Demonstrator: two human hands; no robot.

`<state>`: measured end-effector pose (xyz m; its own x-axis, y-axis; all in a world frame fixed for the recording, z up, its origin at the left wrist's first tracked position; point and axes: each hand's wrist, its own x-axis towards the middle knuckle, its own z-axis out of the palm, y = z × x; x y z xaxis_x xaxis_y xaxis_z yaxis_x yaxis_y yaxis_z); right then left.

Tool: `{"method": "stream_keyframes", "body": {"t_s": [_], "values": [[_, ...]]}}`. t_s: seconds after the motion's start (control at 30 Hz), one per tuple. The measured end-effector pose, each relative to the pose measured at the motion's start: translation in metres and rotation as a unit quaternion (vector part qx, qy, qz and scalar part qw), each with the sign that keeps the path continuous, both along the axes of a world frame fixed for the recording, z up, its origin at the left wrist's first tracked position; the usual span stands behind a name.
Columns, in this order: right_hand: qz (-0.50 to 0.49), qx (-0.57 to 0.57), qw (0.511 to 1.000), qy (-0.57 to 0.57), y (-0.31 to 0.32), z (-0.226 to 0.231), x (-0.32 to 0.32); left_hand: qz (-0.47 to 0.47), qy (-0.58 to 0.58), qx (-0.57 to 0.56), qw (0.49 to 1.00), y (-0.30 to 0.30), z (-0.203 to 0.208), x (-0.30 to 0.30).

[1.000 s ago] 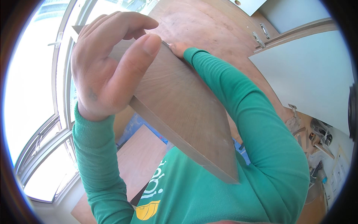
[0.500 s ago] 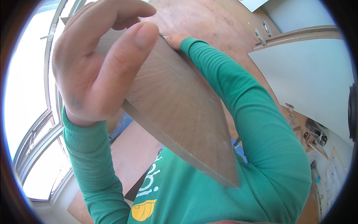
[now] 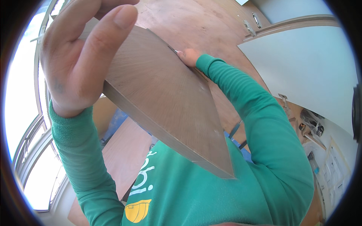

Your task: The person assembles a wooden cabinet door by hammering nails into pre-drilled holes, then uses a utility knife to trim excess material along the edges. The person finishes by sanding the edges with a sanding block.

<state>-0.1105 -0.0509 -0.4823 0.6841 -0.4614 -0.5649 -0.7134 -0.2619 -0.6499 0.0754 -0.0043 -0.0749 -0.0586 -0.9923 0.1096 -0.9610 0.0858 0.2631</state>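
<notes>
A long brown wooden board (image 3: 166, 90) with visible grain slants across the view, its near corner in front of my green sweatshirt. My right hand (image 3: 188, 57) is at the board's far right edge, closed on a slim metal tool (image 3: 172, 49) whose thin tip lies over the board's face. The exact kind of tool is too small to make out. Close in front of me at the upper left, my left hand (image 3: 81, 56) covers part of the board's left side. Its thumb and fingers are apart, and I see nothing between them; some fingertips run out of view.
Beyond the board spreads a large reddish-brown wooden surface (image 3: 203, 26). White panels (image 3: 301, 64) with metal hinges (image 3: 257, 20) lie to the right. Bright windows (image 3: 24, 94) line the left. Plastic-wrapped items (image 3: 312, 120) sit at the lower right.
My right hand has moved nearer along the board's right edge with the metal tool, uncovering more of the edge beyond. The board and my left hand appear slightly farther left and up.
</notes>
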Motion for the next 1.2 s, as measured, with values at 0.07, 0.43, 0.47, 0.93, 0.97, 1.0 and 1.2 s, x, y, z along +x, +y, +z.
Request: {"method": "stream_keyframes", "body": {"t_s": [0.07, 0.43, 0.47, 0.93, 0.97, 1.0, 1.2], "values": [[0.013, 0.017, 1.0, 0.007, 0.009, 0.009, -0.028, 0.006, -0.004, -0.002, 1.0, 0.001, -0.001, 0.0], [0.005, 0.074, 0.993, 0.09, 0.068, 0.043, -0.148, 0.009, 0.011, 0.002, 1.0, -0.003, -0.001, -0.029], [-0.002, 0.076, 0.993, 0.09, 0.073, 0.044, -0.155, 0.001, 0.007, 0.006, 1.0, -0.005, 0.0, -0.033], [-0.013, 0.064, 0.993, 0.097, 0.098, 0.044, -0.184, -0.001, 0.031, 0.003, 1.0, -0.006, 0.007, -0.055], [-0.012, 0.07, 0.992, 0.105, 0.101, 0.044, -0.187, -0.007, 0.027, 0.006, 1.0, -0.007, 0.007, -0.055], [-0.01, 0.076, 0.99, 0.115, 0.105, 0.045, -0.193, -0.012, 0.024, 0.009, 1.0, -0.007, 0.008, -0.054], [-0.045, 0.056, 0.992, 0.101, 0.134, 0.042, -0.237, -0.03, 0.063, 0.002, 0.998, -0.009, 0.003, -0.054]]}}
